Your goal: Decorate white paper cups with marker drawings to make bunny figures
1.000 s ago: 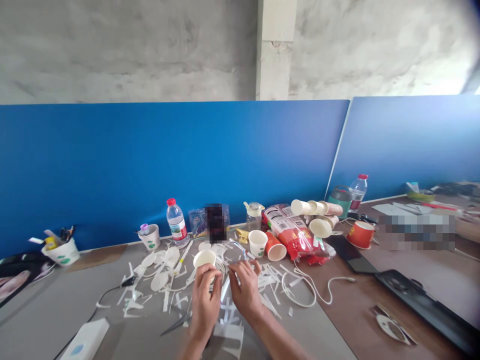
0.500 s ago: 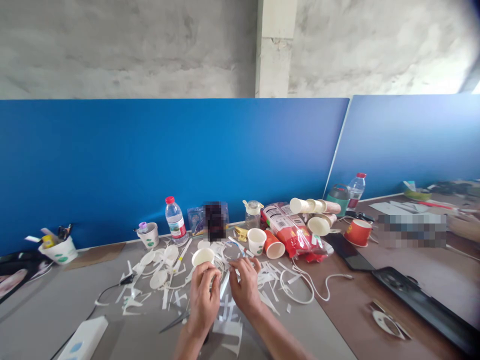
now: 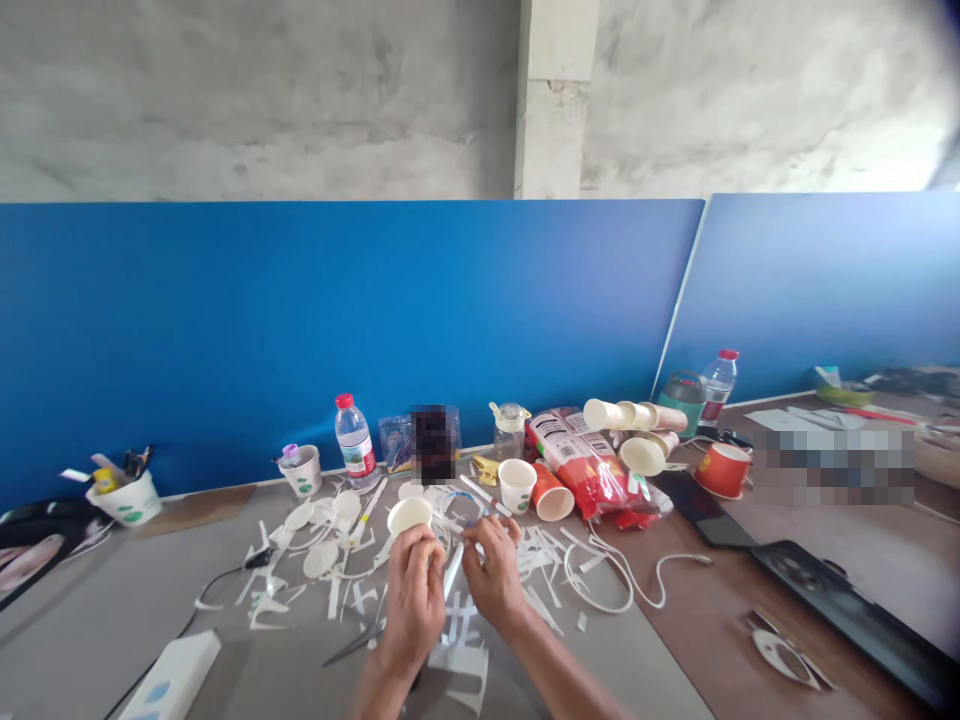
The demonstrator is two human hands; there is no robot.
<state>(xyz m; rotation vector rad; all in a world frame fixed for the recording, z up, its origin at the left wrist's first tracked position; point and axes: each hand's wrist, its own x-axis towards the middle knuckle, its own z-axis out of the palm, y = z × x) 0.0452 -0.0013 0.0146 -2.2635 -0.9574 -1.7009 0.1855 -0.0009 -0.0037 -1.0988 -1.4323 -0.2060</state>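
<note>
My left hand is closed, its fingers curled and pinched together over the middle of the grey desk. Just beyond its fingertips is a white paper cup, mouth up; I cannot tell whether they touch. My right hand is closed too, thumb and fingers pinched a short way to the right. Whatever either pinch holds is too small or hidden. Cut white paper strips lie between and below my hands. Partly under my left wrist are dark scissors.
Paper scraps, a white cable and a power strip lie around. Along the blue partition stand a water bottle, a paper cup, an orange cup and a red bag. Another person's arm shows far right.
The view has shifted slightly, so everything sits a little further right and lower. Both hands keep nearly the same pinched pose near the cup.
</note>
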